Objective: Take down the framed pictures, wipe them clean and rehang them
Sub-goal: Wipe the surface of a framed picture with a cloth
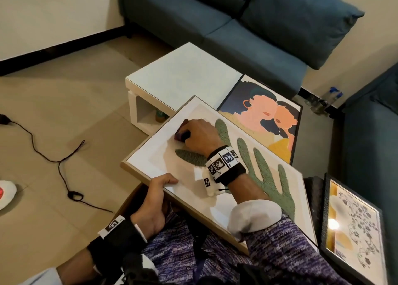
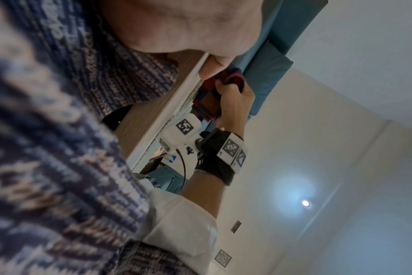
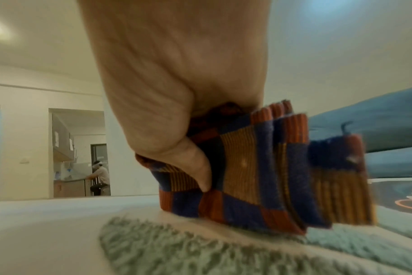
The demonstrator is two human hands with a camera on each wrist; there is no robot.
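Our right hand (image 1: 199, 133) grips the cloth (image 3: 259, 176) on the frame (image 1: 137, 172), left hand (image 1: 155, 196) clasping its edge; we press lightly, sweeping corner to corner

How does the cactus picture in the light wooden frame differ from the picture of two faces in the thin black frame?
The cactus picture in the light wooden frame rests tilted on the person's lap; the two-faces picture in the thin black frame leans by the white table. The first is gripped by the left hand and wiped by the right hand; the second is untouched. Both are off the wall.

No text legible; the shirt (image 1: 280, 256) print and wristband (image 1: 224, 163) markers stay unreadable.
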